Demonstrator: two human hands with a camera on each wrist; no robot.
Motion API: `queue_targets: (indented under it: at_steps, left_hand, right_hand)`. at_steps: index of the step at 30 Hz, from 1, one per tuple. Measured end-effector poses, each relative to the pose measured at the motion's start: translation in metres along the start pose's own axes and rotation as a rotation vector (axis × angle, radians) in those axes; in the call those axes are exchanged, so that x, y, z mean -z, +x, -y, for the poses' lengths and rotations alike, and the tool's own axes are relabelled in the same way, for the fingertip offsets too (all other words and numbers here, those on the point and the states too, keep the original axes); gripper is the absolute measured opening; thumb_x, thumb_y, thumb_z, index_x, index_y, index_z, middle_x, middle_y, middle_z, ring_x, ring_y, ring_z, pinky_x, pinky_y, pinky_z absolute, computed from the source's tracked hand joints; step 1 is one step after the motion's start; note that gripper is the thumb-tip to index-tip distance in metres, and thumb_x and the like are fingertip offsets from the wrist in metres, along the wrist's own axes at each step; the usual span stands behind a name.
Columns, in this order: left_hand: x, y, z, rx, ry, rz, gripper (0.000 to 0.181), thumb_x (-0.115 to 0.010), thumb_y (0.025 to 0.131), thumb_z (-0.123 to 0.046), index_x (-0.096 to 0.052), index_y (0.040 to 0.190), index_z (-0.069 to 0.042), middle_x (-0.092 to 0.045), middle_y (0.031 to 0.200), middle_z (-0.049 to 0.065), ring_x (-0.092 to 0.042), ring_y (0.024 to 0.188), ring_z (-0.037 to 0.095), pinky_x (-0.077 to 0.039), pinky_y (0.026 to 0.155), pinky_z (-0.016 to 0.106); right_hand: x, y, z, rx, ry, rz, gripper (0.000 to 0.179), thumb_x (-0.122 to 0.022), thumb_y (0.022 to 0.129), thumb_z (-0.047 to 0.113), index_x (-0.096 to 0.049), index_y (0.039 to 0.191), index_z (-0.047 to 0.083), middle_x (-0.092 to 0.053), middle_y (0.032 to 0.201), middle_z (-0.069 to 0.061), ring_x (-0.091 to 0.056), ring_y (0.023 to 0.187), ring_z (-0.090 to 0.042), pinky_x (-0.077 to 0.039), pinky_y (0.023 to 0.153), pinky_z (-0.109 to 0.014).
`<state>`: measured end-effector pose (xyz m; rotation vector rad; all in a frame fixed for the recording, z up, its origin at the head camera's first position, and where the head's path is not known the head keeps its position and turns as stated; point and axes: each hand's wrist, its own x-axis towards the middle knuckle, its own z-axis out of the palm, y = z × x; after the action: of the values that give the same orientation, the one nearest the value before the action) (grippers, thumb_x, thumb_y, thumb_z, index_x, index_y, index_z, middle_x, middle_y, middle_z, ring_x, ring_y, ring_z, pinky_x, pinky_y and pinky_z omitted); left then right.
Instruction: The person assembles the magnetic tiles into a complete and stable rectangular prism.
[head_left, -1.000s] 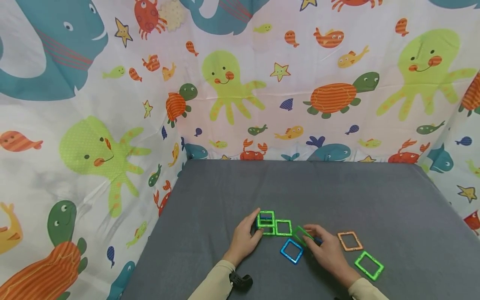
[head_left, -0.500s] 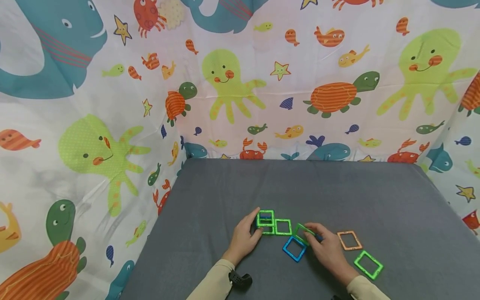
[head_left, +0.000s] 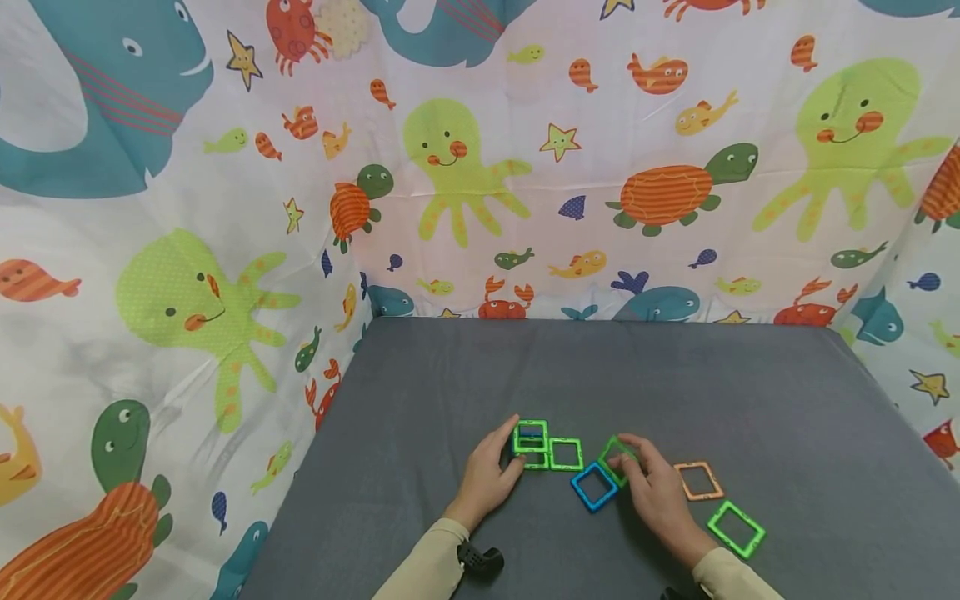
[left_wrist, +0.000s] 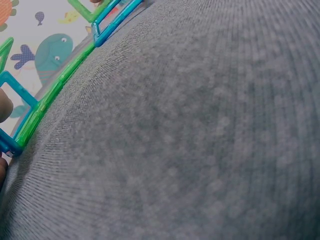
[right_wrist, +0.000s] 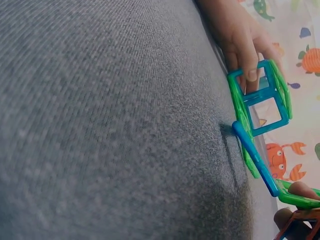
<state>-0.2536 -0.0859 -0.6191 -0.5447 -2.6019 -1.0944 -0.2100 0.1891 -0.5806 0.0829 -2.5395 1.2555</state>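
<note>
My left hand [head_left: 486, 475] grips a small box of magnetic tiles, with a green square tile [head_left: 532, 422] on top and blue tiles [right_wrist: 270, 129] as its sides. A flat green square tile [head_left: 566, 468] extends from the box's right side. To the right, my right hand [head_left: 662, 492] pinches a green square tile [head_left: 606, 451] between thumb and fingers, tilted off the table. A blue square tile [head_left: 595, 507] touches that green tile along one edge. In the left wrist view only the left fingertips [left_wrist: 4, 106] show, against a blue tile [left_wrist: 20, 89].
An orange square tile [head_left: 701, 497] and another green tile [head_left: 738, 553] lie right of the right hand. The grey cloth table [head_left: 450, 375] ends at a sea-animal printed curtain [head_left: 555, 192] behind and at both sides.
My right hand has shifted slightly right, turning the green tile it pinches. The blue tile has come along, up and to the right, now edge to edge with it. The left hand stays still.
</note>
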Motion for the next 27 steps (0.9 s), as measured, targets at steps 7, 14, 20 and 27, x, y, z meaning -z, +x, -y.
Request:
queue_targets:
  at_steps: [7, 14, 20, 27]
  left_hand:
    - [0.0007, 0.0, 0.0002, -0.002, -0.003, 0.001, 0.062, -0.066, 0.096, -0.021, -0.046, 0.154, -0.015, -0.064, 0.14, 0.005, -0.063, 0.127, 0.021, -0.054, 0.103, 0.044]
    - [0.0009, 0.0006, -0.0009, -0.011, 0.0, -0.009, 0.062, -0.067, 0.095, -0.021, -0.047, 0.154, -0.014, -0.064, 0.141, 0.006, -0.063, 0.126, 0.021, -0.054, 0.103, 0.044]
    - [0.0016, 0.0012, -0.0023, -0.043, 0.014, -0.029, 0.062, -0.067, 0.095, -0.019, -0.047, 0.153, -0.013, -0.064, 0.141, 0.007, -0.064, 0.126, 0.022, -0.055, 0.102, 0.045]
    - [0.0021, -0.0003, -0.0024, -0.037, 0.019, -0.031, 0.062, -0.067, 0.095, -0.019, -0.047, 0.153, -0.012, -0.064, 0.141, 0.007, -0.064, 0.125, 0.023, -0.055, 0.101, 0.046]
  right_hand:
    - [-0.0018, -0.0018, -0.003, 0.046, 0.01, -0.031, 0.026, -0.056, 0.102, 0.005, -0.065, 0.126, 0.004, -0.079, 0.088, -0.002, -0.068, 0.079, 0.0, -0.049, 0.062, -0.02]
    - [-0.0034, -0.0044, -0.0025, 0.006, 0.033, -0.002, 0.025, -0.056, 0.103, 0.007, -0.067, 0.125, 0.008, -0.076, 0.086, -0.002, -0.058, 0.063, 0.0, -0.043, 0.055, -0.022]
    - [-0.0037, -0.0051, -0.0013, -0.033, 0.04, 0.032, 0.023, -0.057, 0.103, 0.01, -0.068, 0.124, 0.009, -0.076, 0.085, 0.0, -0.061, 0.065, -0.001, -0.046, 0.057, -0.022]
    - [-0.0068, -0.0044, -0.0009, 0.068, -0.021, 0.025, 0.032, -0.075, 0.088, 0.004, -0.071, 0.12, 0.006, -0.079, 0.09, 0.0, -0.072, 0.076, -0.004, -0.056, 0.064, -0.024]
